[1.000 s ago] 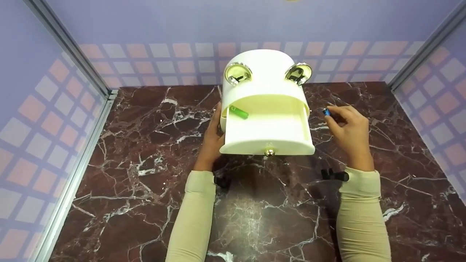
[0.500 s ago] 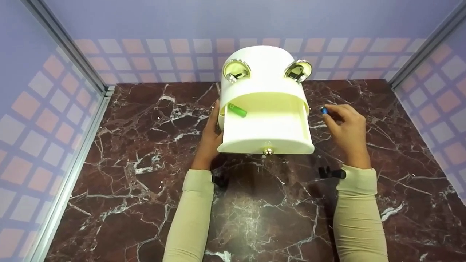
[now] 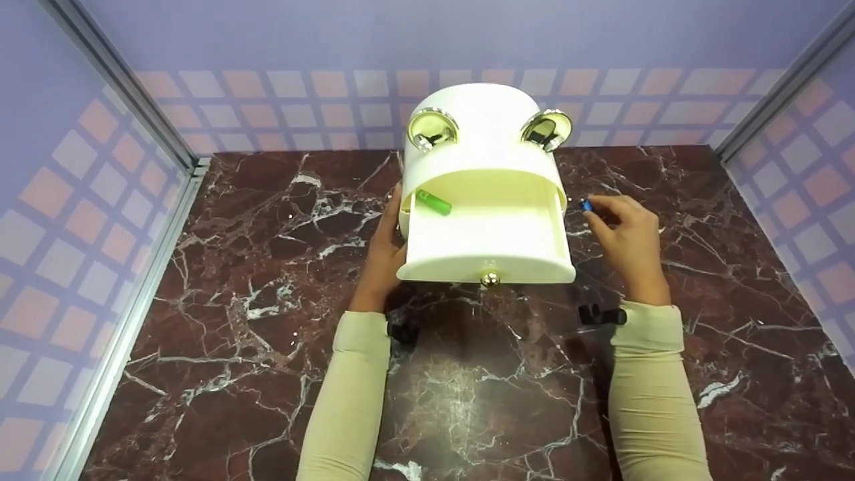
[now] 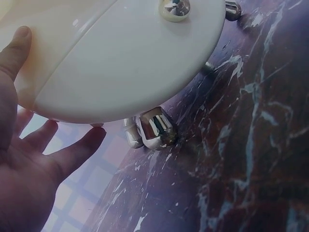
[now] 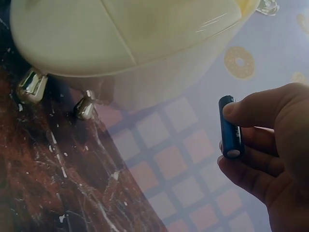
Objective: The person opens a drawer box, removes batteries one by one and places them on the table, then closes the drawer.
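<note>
A cream storage box (image 3: 477, 113) with two round gold ear-like pieces stands on the marble-patterned table. Its drawer (image 3: 487, 244) is pulled out and has a small gold knob (image 3: 490, 277). Inside the drawer, at its back left, lies a green battery (image 3: 434, 202). My left hand (image 3: 385, 250) rests against the box's left side, its fingers spread in the left wrist view, with some fingertips hidden behind the box. To the right of the box, my right hand (image 3: 629, 234) pinches a blue battery (image 5: 231, 126) between thumb and fingers, apart from the box.
Short shiny metal feet (image 4: 157, 128) hold the box above the tabletop (image 3: 267, 267). A patterned wall (image 3: 280, 107) stands close behind, with side panels at left and right. Black wrist mounts (image 3: 601, 314) sit on both sleeves.
My right hand has moved slightly left, bringing the blue battery nearer to the box. The head view has shifted a little. The left hand stays against the box, and the green battery remains in the drawer.
</note>
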The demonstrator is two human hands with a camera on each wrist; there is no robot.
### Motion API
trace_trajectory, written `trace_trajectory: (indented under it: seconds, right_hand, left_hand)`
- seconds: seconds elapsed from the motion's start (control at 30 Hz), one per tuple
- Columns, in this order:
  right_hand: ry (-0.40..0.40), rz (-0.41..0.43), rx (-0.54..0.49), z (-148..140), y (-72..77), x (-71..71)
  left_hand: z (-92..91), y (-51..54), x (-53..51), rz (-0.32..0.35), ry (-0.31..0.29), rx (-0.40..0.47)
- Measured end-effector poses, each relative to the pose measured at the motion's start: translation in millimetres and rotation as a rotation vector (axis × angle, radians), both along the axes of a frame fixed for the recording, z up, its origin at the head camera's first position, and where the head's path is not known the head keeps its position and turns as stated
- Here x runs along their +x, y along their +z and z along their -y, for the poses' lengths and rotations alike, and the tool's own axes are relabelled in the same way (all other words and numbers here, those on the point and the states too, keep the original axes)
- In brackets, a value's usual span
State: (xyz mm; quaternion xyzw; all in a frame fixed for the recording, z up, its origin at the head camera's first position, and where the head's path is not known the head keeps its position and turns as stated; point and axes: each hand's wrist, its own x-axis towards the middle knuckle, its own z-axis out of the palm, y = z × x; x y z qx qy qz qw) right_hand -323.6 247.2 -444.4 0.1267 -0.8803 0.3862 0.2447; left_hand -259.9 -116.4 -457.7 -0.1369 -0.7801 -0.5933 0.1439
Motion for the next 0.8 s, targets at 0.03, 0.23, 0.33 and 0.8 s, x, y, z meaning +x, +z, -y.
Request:
trace_trajectory:
  seconds: [0.03,0.23,0.33,0.8]
  right_hand:
    - [-0.003,0.007,0.005,-0.3,-1.7,-0.4]
    - [-0.024,0.052,0.041,-0.4,-9.2,-4.2]
    - [-0.024,0.075,0.055,0.1,-11.8,-5.8]
    - [-0.014,0.181,0.098,-0.9,-32.1,-13.8]
  left_hand:
    - [-0.3,-0.3,0.2,0.002,0.001,-0.001]
    - [-0.9,-0.7,0.2,0.002,-0.005,0.02]
    - [-0.6,-1.3,-0.1,-0.005,-0.013,0.031]
    - [-0.4,-3.3,-1.3,0.078,0.008,0.02]
